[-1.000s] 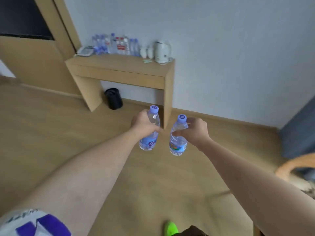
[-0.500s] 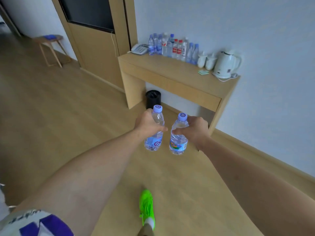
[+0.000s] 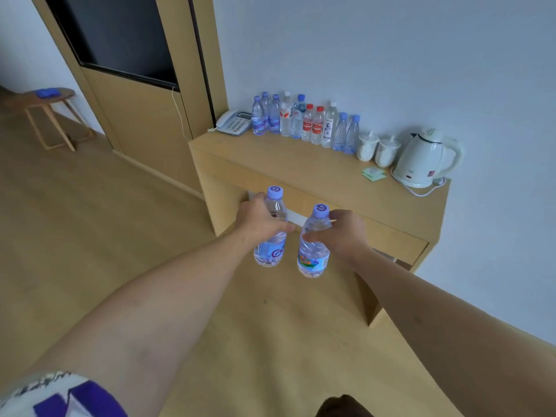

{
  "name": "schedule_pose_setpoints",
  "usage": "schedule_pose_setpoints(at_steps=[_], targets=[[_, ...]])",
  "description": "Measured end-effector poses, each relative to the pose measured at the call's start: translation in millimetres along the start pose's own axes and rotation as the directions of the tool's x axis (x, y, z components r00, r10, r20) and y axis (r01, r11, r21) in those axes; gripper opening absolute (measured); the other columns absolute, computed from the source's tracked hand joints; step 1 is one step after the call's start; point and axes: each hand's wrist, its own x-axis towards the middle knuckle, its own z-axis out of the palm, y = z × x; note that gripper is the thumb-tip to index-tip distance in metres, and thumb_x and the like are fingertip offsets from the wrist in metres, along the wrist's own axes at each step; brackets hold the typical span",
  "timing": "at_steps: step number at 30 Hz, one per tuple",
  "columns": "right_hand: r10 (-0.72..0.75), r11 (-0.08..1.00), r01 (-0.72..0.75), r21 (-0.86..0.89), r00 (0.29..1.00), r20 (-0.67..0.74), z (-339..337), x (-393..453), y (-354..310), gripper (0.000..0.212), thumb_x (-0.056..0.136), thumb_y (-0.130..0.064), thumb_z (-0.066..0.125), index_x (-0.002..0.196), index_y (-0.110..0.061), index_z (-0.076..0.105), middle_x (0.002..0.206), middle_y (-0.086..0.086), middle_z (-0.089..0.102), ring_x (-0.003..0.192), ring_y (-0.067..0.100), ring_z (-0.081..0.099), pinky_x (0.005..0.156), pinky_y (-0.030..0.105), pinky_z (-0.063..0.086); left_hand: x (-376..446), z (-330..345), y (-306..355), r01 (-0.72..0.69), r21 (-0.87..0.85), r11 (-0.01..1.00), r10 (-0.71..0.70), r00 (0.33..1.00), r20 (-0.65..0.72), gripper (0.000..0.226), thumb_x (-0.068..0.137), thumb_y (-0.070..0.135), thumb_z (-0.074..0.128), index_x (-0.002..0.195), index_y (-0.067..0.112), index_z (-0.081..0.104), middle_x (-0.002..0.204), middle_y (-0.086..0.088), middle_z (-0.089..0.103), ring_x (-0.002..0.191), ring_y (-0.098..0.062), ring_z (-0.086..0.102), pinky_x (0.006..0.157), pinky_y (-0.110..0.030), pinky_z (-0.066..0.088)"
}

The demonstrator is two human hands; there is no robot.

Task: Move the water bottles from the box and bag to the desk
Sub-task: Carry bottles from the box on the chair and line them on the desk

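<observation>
Over on the far left a small wooden stool (image 3: 45,97) is standing by the wall, well apart from the action. Moving right, a telephone (image 3: 234,122) is sitting at the left end of the tabletop (image 3: 301,173), and just beside it a row of bottles (image 3: 304,123) is lining the wall, packed close together and upright, probably pushed back to leave the front strip free for more arrivals.

Down in front, the left hand (image 3: 258,219) is wrapping its fingers round the upper body of a purple-capped bottle (image 3: 272,233), holding it upright in the air just short of the tabletop's front edge. Right beside it, the right hand (image 3: 343,233) is curling round the shoulder of a second bottle (image 3: 313,248), also upright, cap up. Both are being held high on the body, which looks like a grip suited to lowering them straight down onto their bases. The two are hanging close together but not touching.

Further right, two white cups (image 3: 377,149) and a white kettle (image 3: 424,159) are taking up the right end, so the open stretch in front of the row looks like the likely landing spot. Box and bag are out of view.
</observation>
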Motion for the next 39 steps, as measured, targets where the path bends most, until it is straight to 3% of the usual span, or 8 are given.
schedule_pose_setpoints(at_steps=[3, 6, 10, 14, 22, 31, 36, 39], targets=[[-0.005, 1.000, 0.005, -0.018, 1.000, 0.008, 16, 57, -17, 0.047, 0.056, -0.031, 0.089, 0.087, -0.009, 0.062, 0.094, 0.008, 0.070, 0.089, 0.025, 0.068, 0.075, 0.039, 0.056, 57, -2, -8, -0.003, -0.002, 1.000, 0.003, 1.000, 0.022, 0.076, 0.049, 0.041, 0.096, 0.112, 0.025, 0.058, 0.108, 0.006, 0.067, 0.106, -0.013, 0.061, 0.087, -0.033, 0.054], [-0.022, 0.999, 0.022, -0.026, 1.000, 0.010, 37, 123, -26, 0.052, 0.056, -0.031, 0.089, 0.095, -0.004, 0.068, 0.096, 0.014, 0.070, 0.091, 0.028, 0.068, 0.074, 0.040, 0.057, 119, 1, -20, 0.004, -0.005, 1.000, -0.004, 1.000, 0.022, 0.072, 0.046, 0.042, 0.096, 0.105, 0.024, 0.060, 0.100, 0.011, 0.068, 0.097, -0.011, 0.066, 0.080, -0.028, 0.053], [-0.019, 1.000, 0.019, 0.008, 1.000, 0.022, 66, 223, -39, 0.058, 0.051, -0.029, 0.090, 0.097, -0.001, 0.068, 0.088, 0.011, 0.067, 0.086, 0.028, 0.068, 0.077, 0.045, 0.057, 211, 3, -32, 0.036, 0.016, 0.999, -0.036, 0.999, 0.014, 0.071, 0.046, 0.042, 0.096, 0.105, 0.024, 0.062, 0.096, 0.012, 0.069, 0.095, -0.010, 0.067, 0.085, -0.033, 0.056], [-0.020, 1.000, 0.020, -0.012, 0.999, 0.039, 88, 327, -61, 0.064, 0.049, -0.031, 0.093, 0.099, -0.001, 0.066, 0.097, 0.014, 0.068, 0.091, 0.030, 0.067, 0.081, 0.047, 0.057, 309, -6, -30, 0.075, 0.072, 0.995, -0.074, 0.997, -0.004, 0.075, 0.047, 0.045, 0.096, 0.107, 0.021, 0.059, 0.103, 0.007, 0.067, 0.097, -0.016, 0.065, 0.085, -0.034, 0.055], [-0.021, 0.996, 0.027, -0.081, 0.997, 0.068, 123, 483, -105, 0.060, 0.051, -0.034, 0.093, 0.100, -0.011, 0.068, 0.093, 0.003, 0.066, 0.085, 0.022, 0.063, 0.070, 0.035, 0.054, 468, -27, -28, 0.108, -0.054, 0.993, -0.110, 0.993, -0.030, 0.071, 0.049, 0.037, 0.097, 0.108, 0.025, 0.060, 0.102, 0.007, 0.069, 0.098, -0.014, 0.066, 0.088, -0.037, 0.056], [0.089, 0.992, -0.094, -0.086, 0.994, -0.065, 171, 605, -119, 0.050, 0.050, -0.028, 0.094, 0.090, -0.011, 0.069, 0.087, 0.007, 0.068, 0.083, 0.026, 0.066, 0.073, 0.043, 0.056, 637, -10, -60, 0.043, -0.023, 0.999, -0.039, 0.987, 0.156, 0.070, 0.046, 0.032, 0.096, 0.106, 0.021, 0.062, 0.104, 0.004, 0.071, 0.100, -0.018, 0.068, 0.091, -0.041, 0.055], [0.198, 0.975, -0.211, -0.061, 0.964, -0.179, 188, 650, -130, 0.050, 0.054, -0.026, 0.093, 0.095, -0.009, 0.069, 0.090, 0.011, 0.069, 0.086, 0.029, 0.066, 0.078, 0.045, 0.057, 717, -5, -62, -0.085, 0.013, 0.996, 0.076, 0.939, 0.335, 0.072, 0.050, 0.029, 0.093, 0.112, 0.020, 0.058, 0.109, 0.002, 0.071, 0.105, -0.022, 0.066, 0.094, -0.042, 0.053], [0.251, 0.962, -0.269, -0.049, 0.941, -0.228, 196, 670, -138, 0.057, 0.054, -0.028, 0.093, 0.102, -0.008, 0.069, 0.095, 0.010, 0.069, 0.090, 0.028, 0.066, 0.081, 0.045, 0.056, 754, -4, -62, -0.134, 0.036, 0.990, 0.106, 0.901, 0.421, 0.057, 0.050, 0.024, 0.092, 0.099, 0.020, 0.061, 0.096, 0.004, 0.074, 0.094, -0.017, 0.069, 0.088, -0.039, 0.055]])
